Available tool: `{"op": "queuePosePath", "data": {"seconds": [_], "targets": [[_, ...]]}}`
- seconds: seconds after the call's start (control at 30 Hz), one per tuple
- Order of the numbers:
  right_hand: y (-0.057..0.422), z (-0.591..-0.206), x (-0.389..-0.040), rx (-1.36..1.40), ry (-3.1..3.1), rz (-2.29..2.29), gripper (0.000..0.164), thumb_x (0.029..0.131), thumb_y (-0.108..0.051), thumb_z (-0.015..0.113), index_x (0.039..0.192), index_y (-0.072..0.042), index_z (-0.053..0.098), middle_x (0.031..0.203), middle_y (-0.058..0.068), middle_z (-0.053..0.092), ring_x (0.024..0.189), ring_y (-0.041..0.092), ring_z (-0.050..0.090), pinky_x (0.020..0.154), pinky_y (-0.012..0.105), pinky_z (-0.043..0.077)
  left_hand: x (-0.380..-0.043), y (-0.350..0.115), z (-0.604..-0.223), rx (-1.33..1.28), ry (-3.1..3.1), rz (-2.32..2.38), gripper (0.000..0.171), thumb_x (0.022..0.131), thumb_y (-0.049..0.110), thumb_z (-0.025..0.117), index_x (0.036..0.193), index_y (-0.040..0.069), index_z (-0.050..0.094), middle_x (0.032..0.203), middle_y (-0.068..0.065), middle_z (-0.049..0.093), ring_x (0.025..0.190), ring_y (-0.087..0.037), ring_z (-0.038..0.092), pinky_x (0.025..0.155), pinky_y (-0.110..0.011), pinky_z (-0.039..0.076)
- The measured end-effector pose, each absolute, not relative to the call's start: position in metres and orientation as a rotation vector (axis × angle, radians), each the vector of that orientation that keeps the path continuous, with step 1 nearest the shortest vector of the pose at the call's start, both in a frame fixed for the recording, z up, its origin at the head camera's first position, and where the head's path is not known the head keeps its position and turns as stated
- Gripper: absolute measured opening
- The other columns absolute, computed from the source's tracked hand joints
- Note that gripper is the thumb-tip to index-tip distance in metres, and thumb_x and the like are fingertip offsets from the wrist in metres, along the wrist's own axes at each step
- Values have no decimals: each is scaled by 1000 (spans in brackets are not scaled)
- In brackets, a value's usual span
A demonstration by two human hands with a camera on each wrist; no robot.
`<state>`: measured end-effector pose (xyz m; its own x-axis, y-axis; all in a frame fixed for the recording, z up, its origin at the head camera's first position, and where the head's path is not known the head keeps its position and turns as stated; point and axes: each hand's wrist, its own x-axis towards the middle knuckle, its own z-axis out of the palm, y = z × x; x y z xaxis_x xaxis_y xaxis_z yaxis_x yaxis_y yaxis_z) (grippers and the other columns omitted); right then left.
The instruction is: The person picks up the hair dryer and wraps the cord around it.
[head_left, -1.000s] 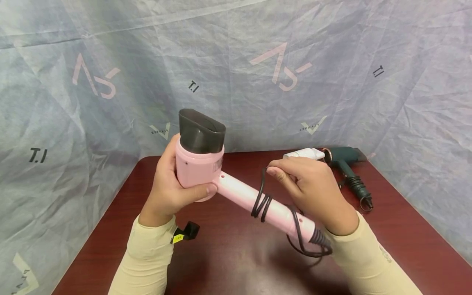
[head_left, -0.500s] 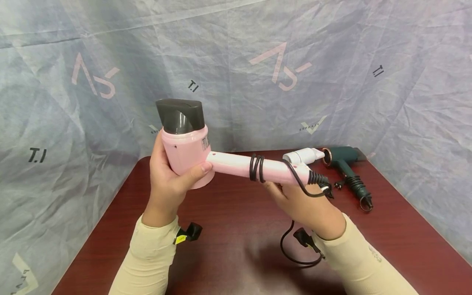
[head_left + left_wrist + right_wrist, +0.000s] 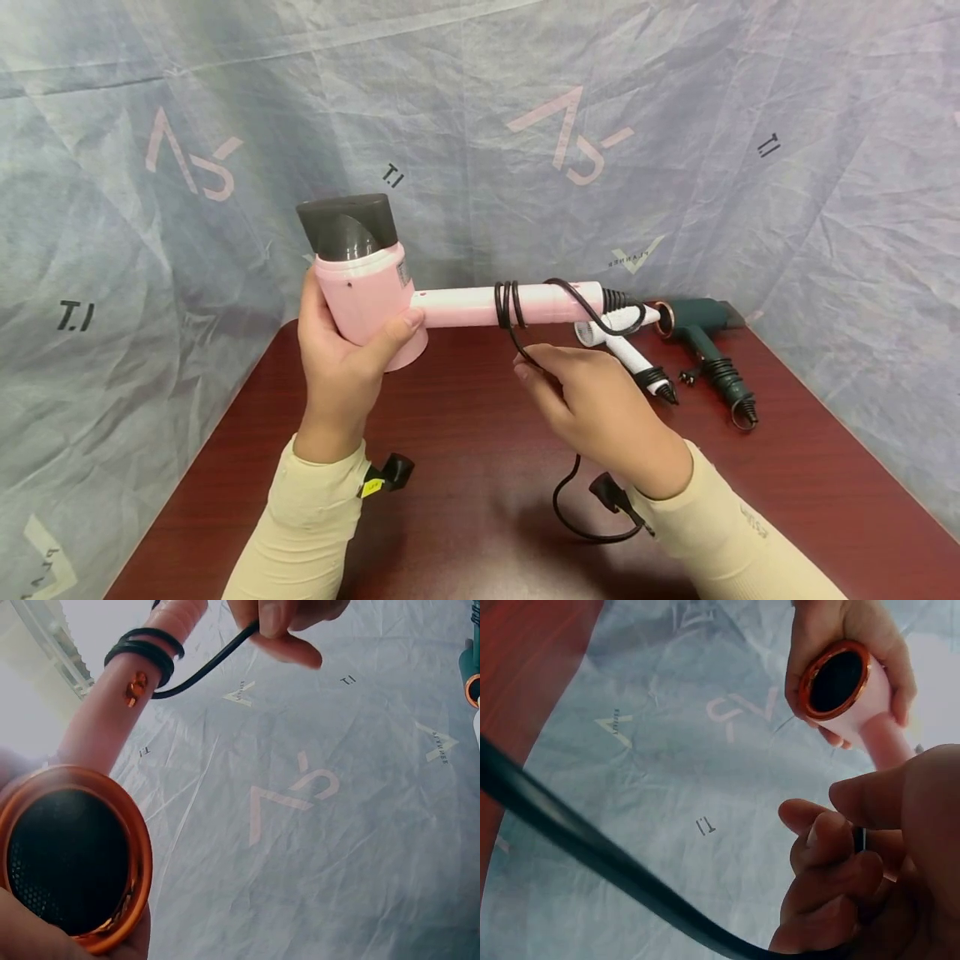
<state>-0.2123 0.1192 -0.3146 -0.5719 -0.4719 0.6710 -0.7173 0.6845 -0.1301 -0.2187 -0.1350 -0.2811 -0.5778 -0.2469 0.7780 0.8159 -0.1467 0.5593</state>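
A pink hair dryer (image 3: 363,292) with a dark nozzle (image 3: 348,227) is held up above the table, its handle pointing right. My left hand (image 3: 341,367) grips the barrel, thumb near the base of the handle. Several turns of the black cord (image 3: 507,304) circle the handle's middle. Below the handle, my right hand (image 3: 600,408) pinches the cord between thumb and fingers; the left wrist view shows the cord (image 3: 206,671) stretched from the handle to those fingers. The cord's loose part (image 3: 558,508) hangs under the right hand. In the left wrist view the orange-rimmed rear grille (image 3: 67,859) faces the camera.
A white hair dryer (image 3: 630,350) and a dark green hair dryer (image 3: 705,333) lie at the back right of the reddish-brown table (image 3: 450,483), cords wound on their handles. Grey printed fabric (image 3: 465,125) hangs behind the table and along its sides.
The hair dryer has moved left and its handle has swung up to nearly level. My right hand went from above the handle to below it, carrying the cord round.
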Motion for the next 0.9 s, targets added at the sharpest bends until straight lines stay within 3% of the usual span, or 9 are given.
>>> {"op": "queuePosePath", "data": {"seconds": [0.37,0.9], "targets": [[118,-311,-199,954,-2289,579,12,105,-29,59,95,-24,64,69,-14,46,58,4,41,53,22,36,-216,-132,-277,-661,-1326,-1790,72,69,-13,81,135,0,54,118,-18,66,99,-32,66,88,-37,58],[121,-299,-182,1046,-2234,662,8,105,-19,59,105,-16,67,85,-14,60,69,0,50,63,18,44,-215,-130,-274,-653,-1269,-1795,75,69,-15,79,137,1,53,118,-17,64,100,-33,64,89,-38,57]]}}
